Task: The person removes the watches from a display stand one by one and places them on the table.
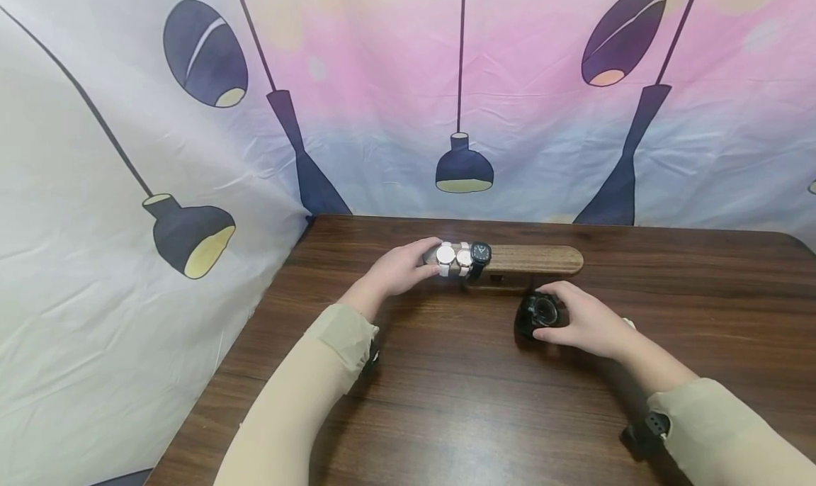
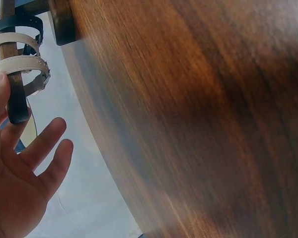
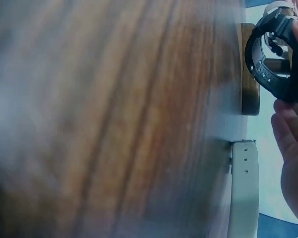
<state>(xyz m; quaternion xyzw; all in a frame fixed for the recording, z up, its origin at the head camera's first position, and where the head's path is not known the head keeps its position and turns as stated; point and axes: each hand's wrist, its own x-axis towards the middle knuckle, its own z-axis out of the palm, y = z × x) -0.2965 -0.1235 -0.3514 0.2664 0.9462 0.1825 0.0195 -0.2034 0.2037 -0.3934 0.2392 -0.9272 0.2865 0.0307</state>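
A wooden watch stand (image 1: 538,259) with a rounded bar stands at the back of the table. Near its left end sit a white watch (image 1: 445,255), a second pale-strapped watch (image 1: 464,258) and a black square-faced watch (image 1: 481,253) side by side. My left hand (image 1: 403,265) pinches the bar's left end between thumb and forefinger, right beside the white watch; its other fingers are spread in the left wrist view. In front of the stand, my right hand (image 1: 589,321) grips a black round-faced watch (image 1: 542,312) by its sides. Its closed strap loop (image 3: 268,74) shows in the right wrist view.
On the table beyond my right hand lies a white strap (image 3: 244,191), mostly hidden by that hand in the head view. The dark wooden table (image 1: 446,401) ends at a cloth backdrop (image 1: 395,153) printed with lamps.
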